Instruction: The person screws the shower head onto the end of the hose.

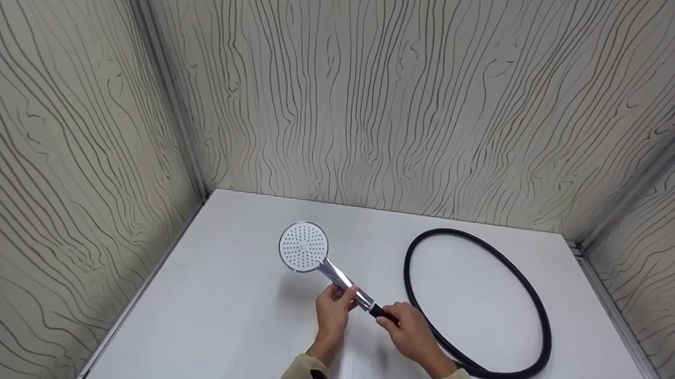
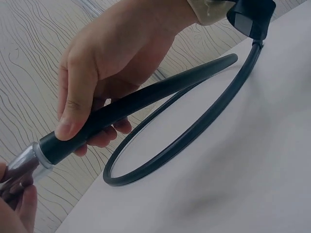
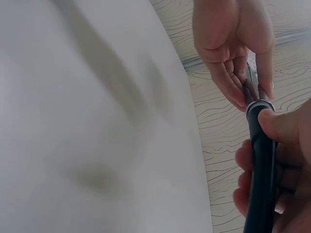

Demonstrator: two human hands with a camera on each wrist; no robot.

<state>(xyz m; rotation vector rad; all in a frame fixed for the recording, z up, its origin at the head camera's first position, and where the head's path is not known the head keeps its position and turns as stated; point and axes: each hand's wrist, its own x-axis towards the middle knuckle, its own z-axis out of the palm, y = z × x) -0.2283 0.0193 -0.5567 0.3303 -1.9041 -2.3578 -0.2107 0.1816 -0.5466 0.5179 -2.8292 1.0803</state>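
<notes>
A chrome shower head point(image 1: 303, 246) with a round white nozzle face tilts above the white table. My left hand point(image 1: 332, 314) grips its chrome handle point(image 1: 339, 276), thumb on top. At the handle's lower end sits the black hose end point(image 2: 57, 145), meeting the chrome rim. My right hand point(image 1: 408, 329) holds this hose end, with its thumb along the top and fingers curled beneath, as the right wrist view shows. Whether the joint is threaded or only pushed together I cannot tell. From the right hand the black hose point(image 1: 542, 324) runs off in a wide loop.
The hose loop lies on the right half of the white table point(image 1: 226, 264), its tail leaving at the lower right. Wood-grain patterned panels point(image 1: 341, 98) stand behind and on both sides, with grey metal strips point(image 1: 165, 85) at the corners.
</notes>
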